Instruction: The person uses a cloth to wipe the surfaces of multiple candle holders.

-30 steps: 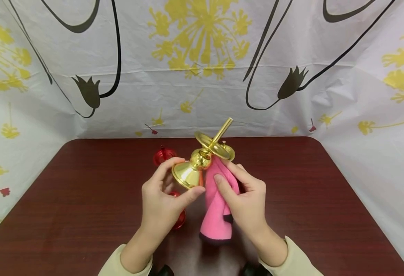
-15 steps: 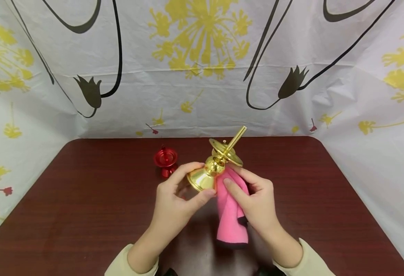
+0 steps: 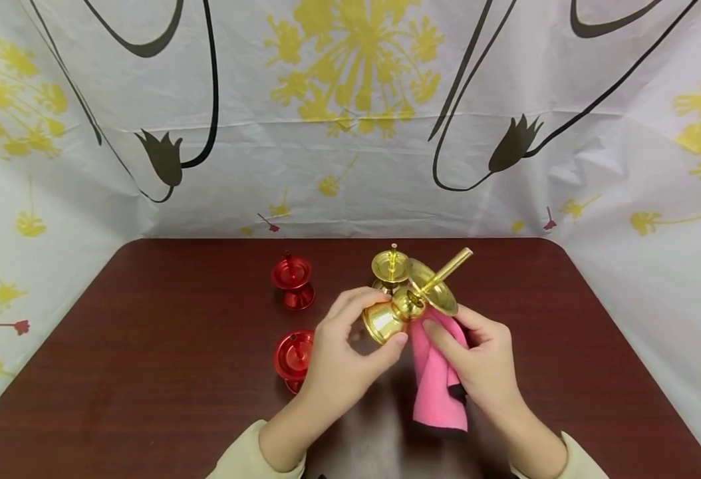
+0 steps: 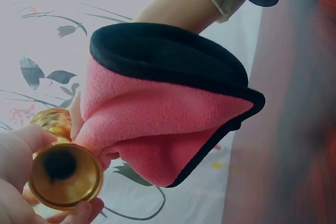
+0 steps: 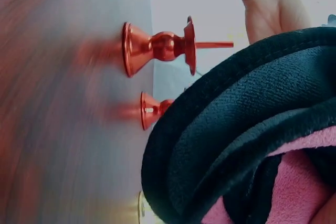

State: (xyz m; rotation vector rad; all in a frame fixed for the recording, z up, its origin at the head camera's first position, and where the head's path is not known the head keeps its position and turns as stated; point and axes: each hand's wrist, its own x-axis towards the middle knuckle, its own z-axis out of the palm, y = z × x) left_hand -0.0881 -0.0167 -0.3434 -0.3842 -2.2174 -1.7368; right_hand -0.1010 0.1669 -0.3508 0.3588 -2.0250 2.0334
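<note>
My left hand (image 3: 347, 352) holds a gold candlestick (image 3: 384, 320) by its flared base, thumb and fingers on either side. The candlestick tilts so that its spike points up and to the right. My right hand (image 3: 488, 362) pinches a folded pink cloth (image 3: 440, 402) with dark edging against it, just below the drip dish. In the left wrist view the hollow underside of the candlestick (image 4: 86, 184) faces the camera, and the cloth (image 4: 163, 108) spreads beside it. From the right wrist, the cloth's dark side (image 5: 210, 124) covers much of the view and hides the held candlestick.
A second gold candlestick (image 3: 390, 267) stands behind the held one. Two red candlesticks stand on the left, one farther back (image 3: 292, 274), the nearer one (image 3: 293, 359) partly behind my left hand. The dark wooden table (image 3: 147, 346) ends at a patterned white sheet (image 3: 350, 179).
Both hands have moved right and slightly down with the gold candlestick and the pink cloth. Both red candlesticks and the other gold one now show more fully.
</note>
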